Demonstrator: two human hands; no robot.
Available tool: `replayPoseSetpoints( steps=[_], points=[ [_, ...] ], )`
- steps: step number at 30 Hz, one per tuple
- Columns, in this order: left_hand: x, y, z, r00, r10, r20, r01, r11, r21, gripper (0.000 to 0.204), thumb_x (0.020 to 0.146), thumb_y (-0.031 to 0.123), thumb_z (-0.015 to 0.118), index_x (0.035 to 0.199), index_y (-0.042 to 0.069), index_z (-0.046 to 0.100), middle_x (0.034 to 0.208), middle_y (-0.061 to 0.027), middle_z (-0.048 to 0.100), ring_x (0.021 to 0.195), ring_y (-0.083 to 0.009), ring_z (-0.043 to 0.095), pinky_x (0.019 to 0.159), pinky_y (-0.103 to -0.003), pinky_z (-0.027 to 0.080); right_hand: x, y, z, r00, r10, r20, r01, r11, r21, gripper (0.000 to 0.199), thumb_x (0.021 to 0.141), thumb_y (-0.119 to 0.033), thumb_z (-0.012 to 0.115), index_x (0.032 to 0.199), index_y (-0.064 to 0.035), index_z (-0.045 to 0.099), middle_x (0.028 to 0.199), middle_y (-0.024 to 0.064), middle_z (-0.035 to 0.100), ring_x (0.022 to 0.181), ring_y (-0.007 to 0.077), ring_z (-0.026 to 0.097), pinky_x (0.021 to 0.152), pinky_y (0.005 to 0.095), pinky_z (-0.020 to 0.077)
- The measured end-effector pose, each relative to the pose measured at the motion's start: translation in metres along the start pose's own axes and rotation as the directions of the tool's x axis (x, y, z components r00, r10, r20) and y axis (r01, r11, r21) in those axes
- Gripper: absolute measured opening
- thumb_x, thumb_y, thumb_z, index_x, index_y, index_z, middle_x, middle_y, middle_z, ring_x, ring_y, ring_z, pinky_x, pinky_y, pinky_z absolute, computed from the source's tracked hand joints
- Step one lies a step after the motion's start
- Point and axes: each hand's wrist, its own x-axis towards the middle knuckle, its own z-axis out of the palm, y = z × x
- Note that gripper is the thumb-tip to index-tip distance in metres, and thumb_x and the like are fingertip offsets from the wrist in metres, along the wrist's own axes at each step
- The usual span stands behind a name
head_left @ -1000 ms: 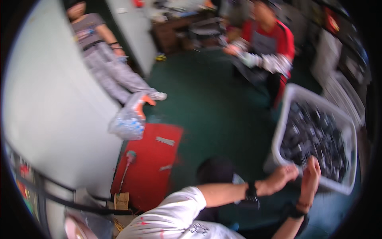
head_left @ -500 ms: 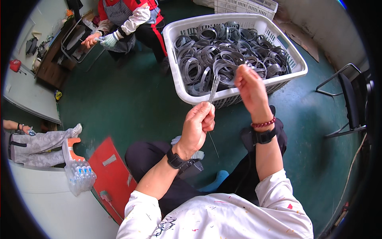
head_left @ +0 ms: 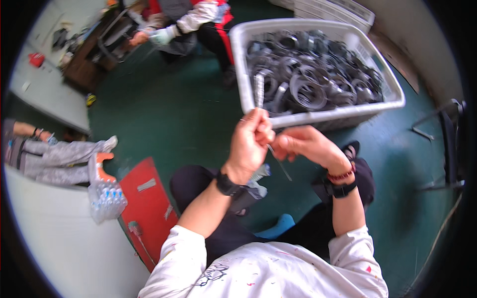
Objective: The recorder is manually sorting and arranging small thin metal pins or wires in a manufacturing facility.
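My left hand point(head_left: 251, 141) is closed around a narrow bundle of thin silvery strips point(head_left: 259, 92), which stands up out of the fist. A thin wire-like tail point(head_left: 283, 166) hangs below the fist. Close beside it, my right hand point(head_left: 310, 146) has its fingers bent beside this tail; they are blurred, and whether they grip it cannot be made out. Beyond both hands is a white plastic basket point(head_left: 318, 119), heaped with grey coiled rings point(head_left: 308, 92).
At the left lies a red board point(head_left: 144, 198) with strips and a brush on it, near a pack of clear bottles point(head_left: 107, 198). A person with a gloved hand point(head_left: 164, 36) sits far left of the basket; another person's legs point(head_left: 64, 159) show at left. A black chair point(head_left: 449, 144) stands right.
My right hand has come down from the basket's edge to beside my left fist. The strip bundle is now more upright. The whole view has shifted, with the basket further right.
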Motion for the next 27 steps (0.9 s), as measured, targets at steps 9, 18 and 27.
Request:
replayPoseSetpoints(
  steps=[9,18,27],
  points=[
    [0.004,-0.002,-0.011,0.997,0.058,-0.055,-0.058,0.998,-0.005,0.026,0.109,0.028,0.05,0.094,0.008,0.055,0.07,0.0056,0.041,0.057,-0.0054,0.031,0.053,-0.022,0.029,-0.017,-0.012,0.016,0.983,0.164,0.082,-0.152,0.979,-0.136,0.019,0.099,-0.012,0.059,0.095,0.0014,0.072,0.073,0.0051,0.072,0.064,0.0099,0.067,0.056,0.0221,0.0476],
    [0.0,0.093,-0.031,0.952,0.232,-0.202,-0.233,0.972,0.018,0.024,0.105,0.026,0.057,0.091,0.007,0.057,0.068,0.0031,0.044,0.054,-0.0074,0.033,0.054,-0.023,0.034,-0.035,-0.015,0.008,0.994,0.108,0.028,-0.103,0.984,-0.145,0.019,0.099,-0.011,0.06,0.098,0.0032,0.073,0.077,0.0082,0.074,0.067,0.0106,0.067,0.061,0.0223,0.0504],
    [-0.126,0.189,-0.189,0.629,0.58,-0.518,-0.375,0.81,0.451,0.023,0.108,0.025,0.049,0.092,0.009,0.055,0.07,0.0046,0.046,0.051,-0.0053,0.035,0.047,-0.023,0.03,-0.001,-0.004,0.035,0.996,0.081,0.041,-0.073,0.984,-0.163,0.021,0.1,-0.015,0.061,0.096,0.0031,0.072,0.075,0.0073,0.072,0.065,0.0115,0.066,0.06,0.0232,0.05]
  ],
)
